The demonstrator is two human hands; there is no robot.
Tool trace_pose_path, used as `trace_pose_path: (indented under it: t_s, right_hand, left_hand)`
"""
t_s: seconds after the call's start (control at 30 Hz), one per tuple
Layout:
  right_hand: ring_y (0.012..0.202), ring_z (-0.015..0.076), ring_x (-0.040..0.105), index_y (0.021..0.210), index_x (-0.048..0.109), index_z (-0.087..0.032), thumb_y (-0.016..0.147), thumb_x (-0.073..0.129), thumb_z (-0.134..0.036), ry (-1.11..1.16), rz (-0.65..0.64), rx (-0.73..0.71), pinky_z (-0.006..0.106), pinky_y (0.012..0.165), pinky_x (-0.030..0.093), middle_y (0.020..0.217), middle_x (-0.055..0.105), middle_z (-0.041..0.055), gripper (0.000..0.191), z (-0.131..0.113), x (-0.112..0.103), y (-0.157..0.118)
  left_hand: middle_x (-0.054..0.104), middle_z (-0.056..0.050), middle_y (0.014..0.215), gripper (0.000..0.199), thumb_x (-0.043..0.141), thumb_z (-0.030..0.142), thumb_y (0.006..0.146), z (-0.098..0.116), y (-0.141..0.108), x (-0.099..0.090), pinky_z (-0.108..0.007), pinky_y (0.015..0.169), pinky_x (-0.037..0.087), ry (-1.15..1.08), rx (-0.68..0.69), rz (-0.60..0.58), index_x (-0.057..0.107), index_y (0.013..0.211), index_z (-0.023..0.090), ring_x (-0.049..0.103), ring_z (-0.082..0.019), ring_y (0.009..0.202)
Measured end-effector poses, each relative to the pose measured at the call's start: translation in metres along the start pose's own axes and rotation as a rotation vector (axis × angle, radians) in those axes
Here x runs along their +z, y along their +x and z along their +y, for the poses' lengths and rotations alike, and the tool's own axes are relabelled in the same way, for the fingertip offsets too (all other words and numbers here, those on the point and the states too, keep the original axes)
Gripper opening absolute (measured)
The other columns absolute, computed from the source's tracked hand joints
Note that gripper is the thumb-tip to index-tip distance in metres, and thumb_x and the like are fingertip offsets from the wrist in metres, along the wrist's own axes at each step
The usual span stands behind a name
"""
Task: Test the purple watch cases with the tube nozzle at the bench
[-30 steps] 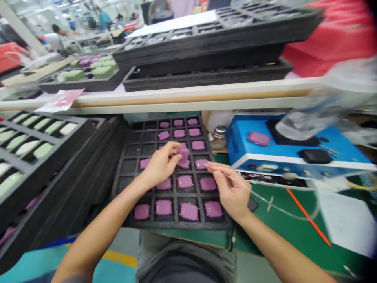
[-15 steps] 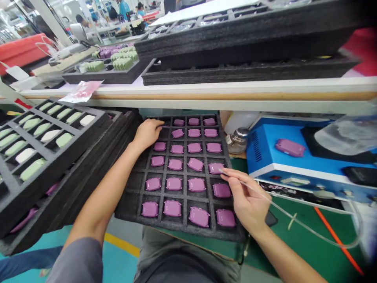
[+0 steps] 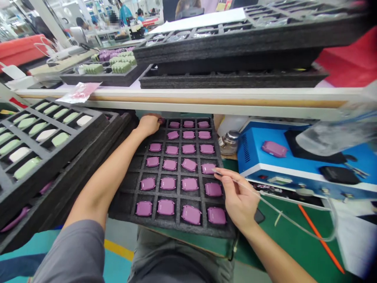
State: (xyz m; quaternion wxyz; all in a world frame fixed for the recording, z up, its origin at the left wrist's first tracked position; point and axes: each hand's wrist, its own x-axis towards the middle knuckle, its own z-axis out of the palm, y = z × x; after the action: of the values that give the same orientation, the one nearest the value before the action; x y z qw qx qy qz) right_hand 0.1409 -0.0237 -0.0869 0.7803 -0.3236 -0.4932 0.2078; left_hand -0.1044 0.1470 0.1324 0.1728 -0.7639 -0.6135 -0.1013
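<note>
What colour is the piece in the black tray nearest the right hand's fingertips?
The piece is purple, showing best in the head view.

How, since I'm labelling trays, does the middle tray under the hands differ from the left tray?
The middle tray holds purple pieces; the left tray holds green pieces and white pieces.
The left hand and right hand are at the middle tray; neither is at the left tray.
Both are dark and gridded.
</note>
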Motion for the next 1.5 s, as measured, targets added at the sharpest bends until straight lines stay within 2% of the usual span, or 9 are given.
trace_pose_path:
  t_s: [0.07,0.1,0.17,0.2,0.3,0.4,0.77,1.03,1.5]
  right_hand:
    - [0.092,0.0180,0.079,0.101,0.079,-0.022,0.099,0.066,-0.027,0.016,0.013,-0.020,0.031,0.085,0.068,0.102,0.080,0.0061,0.014,0.000,0.000,0.001]
    - [0.094,0.0184,0.078,0.101,0.078,-0.022,0.099,0.066,-0.026,0.017,0.014,-0.030,0.032,0.086,0.067,0.103,0.080,0.0060,0.013,0.000,0.000,0.001]
    - [0.096,0.0190,0.078,0.102,0.078,-0.023,0.100,0.065,-0.025,0.007,0.013,-0.051,0.035,0.089,0.067,0.104,0.080,0.0059,0.013,0.001,0.000,0.002]
    - [0.098,0.0197,0.078,0.102,0.077,-0.023,0.100,0.064,-0.025,0.002,0.016,-0.062,0.036,0.091,0.066,0.106,0.080,0.0061,0.013,0.002,-0.001,0.002]
    - [0.104,0.0217,0.077,0.104,0.076,-0.024,0.101,0.062,-0.024,0.008,0.024,-0.091,0.041,0.093,0.066,0.109,0.079,0.0067,0.014,0.002,-0.002,0.004]
    - [0.106,0.0217,0.077,0.106,0.075,-0.024,0.101,0.061,-0.022,0.013,-0.006,-0.108,0.041,0.093,0.065,0.110,0.079,0.0067,0.015,0.000,-0.003,0.006]
    - [0.108,0.0207,0.076,0.107,0.075,-0.025,0.098,0.063,-0.012,-0.009,-0.062,-0.107,0.039,0.097,0.064,0.110,0.080,0.0051,0.020,-0.001,-0.005,0.009]
    - [0.108,0.0220,0.077,0.106,0.075,-0.025,0.099,0.063,-0.015,-0.037,-0.053,-0.113,0.043,0.098,0.065,0.108,0.081,0.0047,0.017,-0.001,-0.004,0.009]
    - [0.108,0.0241,0.077,0.105,0.075,-0.025,0.100,0.062,-0.022,-0.066,-0.053,-0.089,0.047,0.099,0.065,0.109,0.080,0.0059,0.014,0.001,-0.005,0.007]
  left_hand:
    - [0.078,-0.014,0.118,0.035,0.055,0.030,0.097,0.028,-0.034,0.005,-0.038,0.100,0.054,-0.126,0.018,0.063,0.075,0.121,0.013,0.073,-0.028,0.112]
    - [0.080,-0.012,0.111,0.033,0.060,0.030,0.094,0.045,-0.055,0.011,-0.035,0.093,0.057,-0.349,0.024,0.097,0.075,0.118,0.013,0.075,-0.025,0.102]
    - [0.081,-0.011,0.101,0.032,0.070,0.032,0.086,0.078,-0.097,0.025,-0.030,0.082,0.060,-0.824,0.042,0.025,0.075,0.109,0.011,0.077,-0.022,0.089]
    - [0.081,-0.010,0.094,0.032,0.074,0.034,0.082,0.093,-0.115,0.032,-0.029,0.077,0.060,-0.976,0.032,-0.028,0.075,0.104,0.011,0.076,-0.021,0.082]
    - [0.080,-0.008,0.086,0.032,0.081,0.035,0.075,0.125,-0.148,0.048,-0.024,0.070,0.059,-1.236,0.004,-0.179,0.075,0.098,0.012,0.074,-0.016,0.073]
    - [0.080,-0.007,0.086,0.030,0.084,0.032,0.073,0.136,-0.151,0.056,-0.023,0.070,0.060,-1.327,-0.014,-0.223,0.075,0.095,0.014,0.075,-0.015,0.072]
    - [0.081,-0.006,0.089,0.028,0.087,0.032,0.074,0.136,-0.149,0.063,-0.027,0.073,0.063,-1.361,-0.001,-0.216,0.077,0.096,0.017,0.077,-0.019,0.078]
    - [0.082,-0.005,0.089,0.023,0.085,0.025,0.075,0.136,-0.149,0.062,-0.025,0.073,0.063,-1.373,0.020,-0.214,0.078,0.096,0.018,0.078,-0.018,0.079]
    - [0.082,-0.005,0.090,0.023,0.085,0.031,0.077,0.135,-0.149,0.064,-0.029,0.073,0.065,-1.337,0.032,-0.212,0.079,0.096,0.019,0.078,-0.021,0.079]
